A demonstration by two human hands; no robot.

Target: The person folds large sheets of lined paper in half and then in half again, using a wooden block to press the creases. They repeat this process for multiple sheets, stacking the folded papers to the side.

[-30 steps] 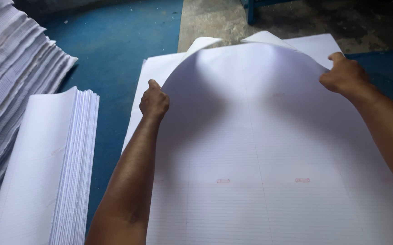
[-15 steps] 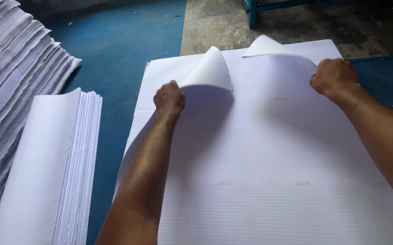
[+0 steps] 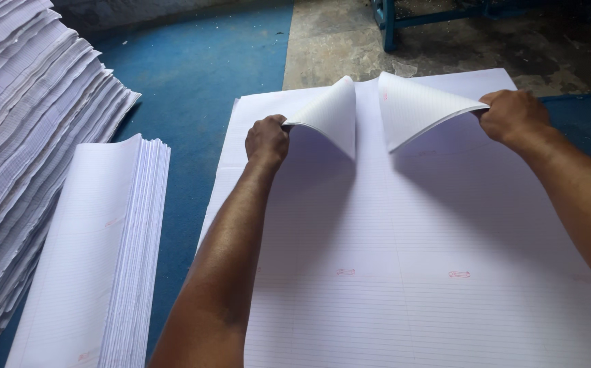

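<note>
A blue mat [image 3: 200, 75] covers the work surface, giving way to bare, stained concrete floor [image 3: 445, 54] along the top of the frame, where a blue metal frame leg [image 3: 387, 24] stands.

At the far left a tall, ragged stack of ruled sheets [image 3: 29, 136] slopes down towards the lower left corner. Just beside it, lower left, lies a neater folded pile [image 3: 97, 272] of the same lined paper, its fold towards the frame's left edge and its loose edges facing right.

Centre and right, a broad spread of large ruled sheets [image 3: 411, 272] lies flat on the mat. The left hand [image 3: 267, 140] is pinched shut on the top sheet's far-left corner [image 3: 326, 119], curling it up and inward; the right hand [image 3: 513, 116] is clamped likewise on the far-right corner [image 3: 418, 109]. The two hands are well apart, and the lifted corners nearly meet in the upper middle of the frame.

To do this well, I judge, both corners should travel evenly, so the sheet's edges stay square and no crease forms off-line.

Small red printed marks [image 3: 457, 274] sit in a row across the lower part of the sheets; similar red marks show on the folded pile.
</note>
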